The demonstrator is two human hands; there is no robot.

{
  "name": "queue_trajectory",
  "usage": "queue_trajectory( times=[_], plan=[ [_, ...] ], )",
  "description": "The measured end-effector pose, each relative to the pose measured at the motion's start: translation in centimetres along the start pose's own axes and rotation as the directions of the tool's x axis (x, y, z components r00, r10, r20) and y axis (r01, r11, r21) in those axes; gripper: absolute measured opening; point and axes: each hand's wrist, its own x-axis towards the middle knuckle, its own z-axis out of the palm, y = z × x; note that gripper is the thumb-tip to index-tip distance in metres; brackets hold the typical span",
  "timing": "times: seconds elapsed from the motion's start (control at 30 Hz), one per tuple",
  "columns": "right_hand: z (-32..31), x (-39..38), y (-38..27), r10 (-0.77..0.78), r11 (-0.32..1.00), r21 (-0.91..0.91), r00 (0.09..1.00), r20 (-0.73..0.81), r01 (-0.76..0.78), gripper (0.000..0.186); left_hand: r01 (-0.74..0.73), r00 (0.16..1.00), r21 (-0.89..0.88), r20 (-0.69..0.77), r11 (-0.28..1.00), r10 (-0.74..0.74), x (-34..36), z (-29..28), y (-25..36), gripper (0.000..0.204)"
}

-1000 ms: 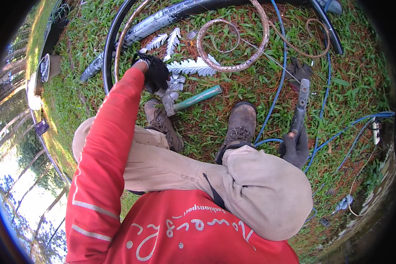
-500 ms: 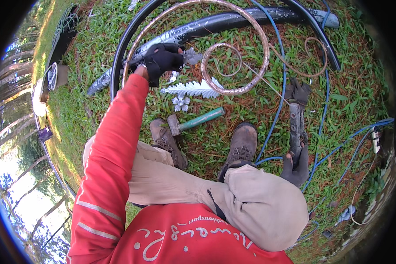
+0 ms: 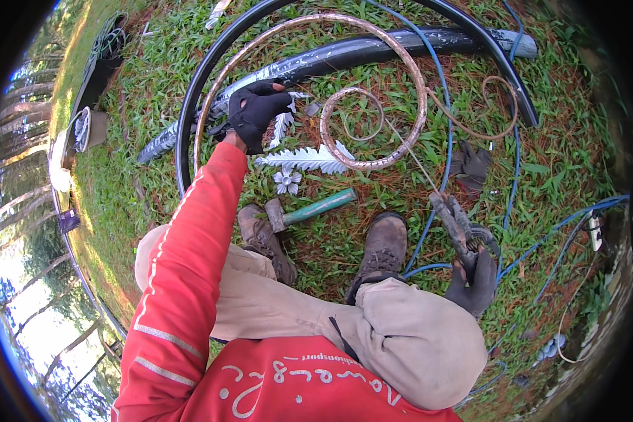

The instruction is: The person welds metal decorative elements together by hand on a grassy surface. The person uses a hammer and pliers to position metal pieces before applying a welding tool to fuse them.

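My left hand [image 3: 254, 114], in a black glove with bare fingertips, has curled fingers over white metal leaves [image 3: 283, 130]; whatever it grips is mostly hidden. Below it lie a long white leaf [image 3: 309, 160] and a small flower piece [image 3: 287, 180]. My gloved right hand [image 3: 472, 280] is closed round a dark, worn electrode holder [image 3: 451, 221], a thin rod [image 3: 418, 165] extending from it toward a copper-coloured scroll [image 3: 405, 141]. A green-handled hammer [image 3: 323, 207] rests between my boots [image 3: 383, 250].
Curved black tubes [image 3: 334, 56] arc across the grass, with blue hoses [image 3: 429, 232] beside the scroll. A loose dark glove [image 3: 471, 165] lies right of it. A power strip [image 3: 596, 232] is at the right, a beige bucket [image 3: 91, 130] at the far left.
My left hand lifted a grey ornament away from beside the hammer; that piece is now mostly hidden in the fingers. The holder in my right hand has tilted leftward. The view has shifted.
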Motion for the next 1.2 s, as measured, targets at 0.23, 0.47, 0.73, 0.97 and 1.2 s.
queue_trajectory(
  times=[0.23, 0.47, 0.73, 0.97, 1.2],
  plan=[
    [-0.9, 3.3, -3.8, 0.739, 0.401, 0.471, 0.581, 0.341, -0.786, 0.05, -0.034, 0.999, 0.031, 0.001, 0.999, 0.034, 1.3, -0.7, -1.7, 0.022],
    [1.1, -0.1, -1.4, 0.619, 0.692, 0.406, 0.78, 0.092, -0.597, 0.057, -0.093, 0.948, 0.46, -0.23, 0.883, 0.22, 2.2, -1.1, -4.0, 0.034],
    [1.8, 1.0, -2.6, 0.614, 0.712, 0.348, 0.781, 0.111, -0.609, 0.059, 0.093, 0.987, 0.806, -0.153, 0.584, 0.053, 1.1, 0.4, -4.0, 0.075],
    [0.6, -0.3, -2.1, 0.666, 0.658, 0.324, 0.726, 0.171, -0.68, 0.06, 0.007, 0.99, 0.85, -0.081, 0.526, 0.118, 0.5, 1.5, -5.3, 0.079],
    [0.8, -0.4, -2.3, 0.659, 0.62, 0.42, 0.73, 0.181, -0.663, 0.056, -0.109, 0.966, 0.852, -0.03, 0.513, 0.255, 0.9, 1.1, -7.3, 0.074]
  ],
)
